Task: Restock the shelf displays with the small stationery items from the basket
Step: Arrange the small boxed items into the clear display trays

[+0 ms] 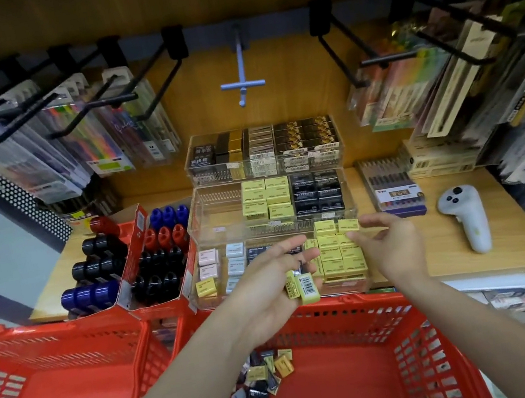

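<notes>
head view, left hand (277, 272) cupping small yellow barcoded erasers (301, 285)

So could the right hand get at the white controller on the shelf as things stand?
Probably yes. The right hand holds nothing, and the white controller lies on bare shelf just to its right with nothing between them.

Bright, even overhead store light fills the frame, with soft shadows under the black display hooks (160, 73). Wide-angle distortion bends the shelf (468, 234) edges and hanging pen packs (39, 159). Faint glare marks the clear acrylic trays (207, 208). Corners and the right hand (389, 240) blur slightly.
</notes>
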